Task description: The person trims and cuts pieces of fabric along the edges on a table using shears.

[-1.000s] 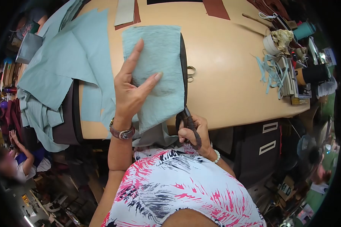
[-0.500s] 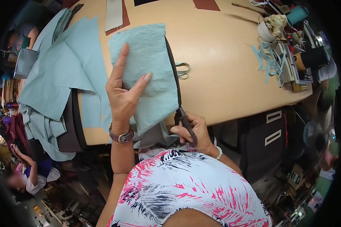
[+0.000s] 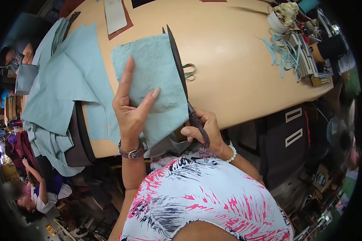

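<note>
My left hand point(image 3: 130, 114) holds a rectangular light blue fabric piece point(image 3: 157, 60), index finger and thumb spread over its top. The other fingers are out of sight, seemingly under the cloth. In my right hand point(image 3: 209, 126) is a pair of scissors point(image 3: 177, 60) with dark wrapped handles. One long black blade runs along the fabric's right edge, and both tips show slightly apart beyond its far edge. Part of the blades is hidden by the cloth. Thin looped strips point(image 3: 189, 71) lie on the table just right of the blade.
Larger light blue cloth sheets point(image 3: 64, 76) drape over the table's left side. A pale strip point(image 3: 116, 16) lies on brown material at the back. Blue scraps point(image 3: 283, 56), a white cup point(image 3: 277, 22) and a dark thread spool point(image 3: 332, 50) sit at right. Another person point(image 3: 44, 188) is at lower left.
The scissors have moved up along the fabric's right edge, so their tips now project past its far edge. My right hand has come nearer the cloth. The view has shifted slightly.
</note>
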`<control>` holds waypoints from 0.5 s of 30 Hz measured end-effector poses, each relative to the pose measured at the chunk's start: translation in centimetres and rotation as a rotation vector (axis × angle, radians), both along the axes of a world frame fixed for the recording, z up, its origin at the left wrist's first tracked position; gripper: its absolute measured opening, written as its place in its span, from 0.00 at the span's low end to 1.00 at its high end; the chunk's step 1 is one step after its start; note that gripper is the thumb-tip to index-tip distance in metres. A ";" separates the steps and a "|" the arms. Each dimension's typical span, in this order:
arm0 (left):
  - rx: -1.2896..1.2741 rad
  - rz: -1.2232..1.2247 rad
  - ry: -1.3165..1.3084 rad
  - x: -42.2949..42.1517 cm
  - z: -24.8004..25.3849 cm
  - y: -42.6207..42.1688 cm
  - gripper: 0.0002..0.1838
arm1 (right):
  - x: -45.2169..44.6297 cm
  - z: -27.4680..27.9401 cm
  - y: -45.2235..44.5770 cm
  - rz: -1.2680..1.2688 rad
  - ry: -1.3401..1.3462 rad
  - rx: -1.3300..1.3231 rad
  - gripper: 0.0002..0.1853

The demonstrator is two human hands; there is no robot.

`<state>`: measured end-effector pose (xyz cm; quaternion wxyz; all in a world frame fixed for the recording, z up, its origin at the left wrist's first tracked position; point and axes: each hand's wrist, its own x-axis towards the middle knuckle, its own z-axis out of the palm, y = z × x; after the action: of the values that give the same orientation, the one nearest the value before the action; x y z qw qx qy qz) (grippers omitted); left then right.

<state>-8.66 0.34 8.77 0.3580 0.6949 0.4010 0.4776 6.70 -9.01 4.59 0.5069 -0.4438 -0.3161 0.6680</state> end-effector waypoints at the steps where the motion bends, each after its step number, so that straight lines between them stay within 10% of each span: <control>1: 0.002 0.005 0.004 0.0 0.0 0.0 0.37 | 0.0 -0.1 0.0 0.002 -0.002 -0.002 0.16; 15: -0.173 0.046 -0.254 -2.2 -1.4 1.6 0.36 | 2.9 0.7 2.1 -0.166 -0.435 -0.120 0.19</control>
<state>-10.89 1.93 7.34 0.4535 0.5859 0.4080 0.5334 9.57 -6.95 5.27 0.4526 -0.6311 -0.3401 0.5303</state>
